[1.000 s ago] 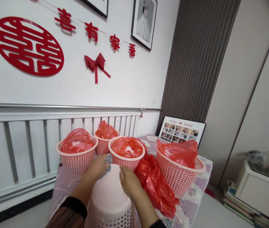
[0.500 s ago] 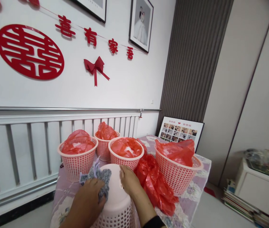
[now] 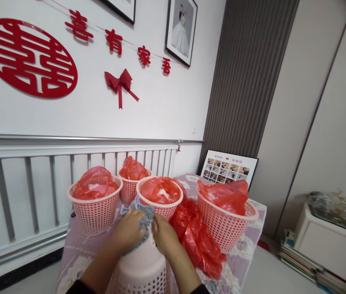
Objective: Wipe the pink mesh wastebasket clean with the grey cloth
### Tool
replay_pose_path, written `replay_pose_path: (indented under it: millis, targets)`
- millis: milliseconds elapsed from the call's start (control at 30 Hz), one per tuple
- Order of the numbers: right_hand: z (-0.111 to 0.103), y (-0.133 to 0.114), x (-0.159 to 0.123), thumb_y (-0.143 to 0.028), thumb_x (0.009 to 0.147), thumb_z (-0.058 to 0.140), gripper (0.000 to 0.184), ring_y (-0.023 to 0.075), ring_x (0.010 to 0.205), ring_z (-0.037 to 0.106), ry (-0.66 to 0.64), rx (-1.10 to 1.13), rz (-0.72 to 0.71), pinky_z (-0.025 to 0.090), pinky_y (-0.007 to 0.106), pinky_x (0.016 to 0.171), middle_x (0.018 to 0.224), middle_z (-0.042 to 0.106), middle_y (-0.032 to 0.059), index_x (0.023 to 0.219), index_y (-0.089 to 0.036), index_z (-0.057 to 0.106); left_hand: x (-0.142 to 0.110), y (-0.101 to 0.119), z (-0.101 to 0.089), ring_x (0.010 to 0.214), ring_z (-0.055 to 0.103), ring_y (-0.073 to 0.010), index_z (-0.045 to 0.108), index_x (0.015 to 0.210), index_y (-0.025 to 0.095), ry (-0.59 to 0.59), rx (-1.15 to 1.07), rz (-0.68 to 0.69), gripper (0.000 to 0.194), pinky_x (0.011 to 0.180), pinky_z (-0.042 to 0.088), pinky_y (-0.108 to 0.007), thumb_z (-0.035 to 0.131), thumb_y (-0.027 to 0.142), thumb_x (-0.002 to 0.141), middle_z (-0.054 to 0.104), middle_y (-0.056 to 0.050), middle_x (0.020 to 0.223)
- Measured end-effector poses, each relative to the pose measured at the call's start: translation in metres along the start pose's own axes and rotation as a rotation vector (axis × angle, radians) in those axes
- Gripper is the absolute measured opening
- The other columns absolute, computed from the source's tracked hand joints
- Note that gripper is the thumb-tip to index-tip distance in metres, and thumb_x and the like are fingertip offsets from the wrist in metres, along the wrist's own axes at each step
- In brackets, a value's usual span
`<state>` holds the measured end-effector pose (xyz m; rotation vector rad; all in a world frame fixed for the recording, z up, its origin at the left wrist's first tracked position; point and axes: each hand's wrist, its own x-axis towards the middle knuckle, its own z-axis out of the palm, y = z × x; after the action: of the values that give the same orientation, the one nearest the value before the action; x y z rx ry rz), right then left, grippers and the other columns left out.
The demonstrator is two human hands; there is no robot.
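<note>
An upturned pink plastic basket (image 3: 140, 269) stands at the bottom centre, its solid base facing up. My left hand (image 3: 129, 232) presses a grey cloth (image 3: 145, 214) onto the far part of that base, fingers curled over the cloth. Beside it, my right hand (image 3: 164, 235) rests on the right side of the base, fingers bent down and touching the plastic, with nothing visible in them.
Several pink lattice baskets (image 3: 95, 210) lined with red plastic bags stand on a table with a floral cloth (image 3: 246, 253). A loose red bag (image 3: 197, 241) lies right of my hands. A white railing (image 3: 38, 179) runs behind; a photo frame (image 3: 228, 169) leans at the back.
My left hand has pushed the grey cloth from the near left of the basket's base to its far edge, next to my right hand. The right hand stays put.
</note>
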<state>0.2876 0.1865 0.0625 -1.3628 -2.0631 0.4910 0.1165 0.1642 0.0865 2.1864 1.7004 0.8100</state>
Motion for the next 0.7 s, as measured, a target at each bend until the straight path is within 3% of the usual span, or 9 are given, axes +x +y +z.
replay_pose_path:
  millis: [167, 300, 433, 533, 700]
  targets:
    - [-0.002, -0.005, 0.002, -0.019, 0.103, 0.039, 0.048, 0.0250, 0.138, 0.060, -0.030, -0.007, 0.065, 0.040, 0.033, 0.119, 0.146, 0.064, 0.0198, 0.143, -0.005, 0.062, 0.037, -0.021, -0.006, 0.116, 0.066, -0.0295, 0.072, 0.100, 0.021, 0.064, -0.160, -0.115, 0.025, 0.110, 0.046, -0.045, 0.059, 0.023, 0.079, 0.077, -0.013, 0.117]
    - [-0.003, -0.008, 0.001, -0.020, 0.102, 0.040, 0.048, 0.0248, 0.137, 0.059, -0.028, -0.009, 0.066, 0.040, 0.032, 0.119, 0.145, 0.065, 0.0182, 0.142, -0.006, 0.063, 0.039, -0.033, -0.013, 0.098, 0.072, -0.0268, 0.073, 0.093, 0.018, 0.070, -0.375, -0.185, 0.025, 0.095, 0.055, -0.040, 0.060, 0.037, 0.083, 0.081, -0.010, 0.096]
    - [-0.003, -0.008, 0.001, -0.020, 0.102, 0.040, 0.047, 0.0245, 0.135, 0.061, -0.020, -0.012, 0.065, 0.042, 0.032, 0.118, 0.144, 0.067, 0.0172, 0.140, -0.009, 0.066, 0.013, -0.048, -0.020, 0.096, 0.074, -0.0264, 0.072, 0.105, 0.017, 0.144, -0.574, -0.274, 0.038, 0.092, 0.058, -0.039, 0.062, 0.043, 0.079, 0.082, -0.009, 0.103]
    - [-0.002, -0.006, 0.001, -0.021, 0.103, 0.039, 0.048, 0.0247, 0.137, 0.060, -0.020, -0.015, 0.066, 0.040, 0.033, 0.119, 0.146, 0.066, 0.0177, 0.142, -0.009, 0.064, -0.020, -0.057, -0.018, 0.103, 0.075, -0.0264, 0.068, 0.114, 0.016, 0.273, -0.671, -0.373, 0.045, 0.101, 0.057, -0.042, 0.054, 0.039, 0.079, 0.081, -0.010, 0.110]
    - [-0.001, -0.005, 0.004, -0.020, 0.102, 0.040, 0.049, 0.0252, 0.140, 0.058, -0.031, -0.028, 0.057, 0.039, 0.033, 0.120, 0.148, 0.063, 0.0202, 0.143, -0.005, 0.062, -0.084, -0.068, 0.011, 0.127, 0.067, -0.0291, 0.065, 0.118, 0.020, 0.484, -0.696, -0.481, 0.046, 0.113, 0.053, -0.048, 0.044, 0.040, 0.083, 0.077, -0.012, 0.127]
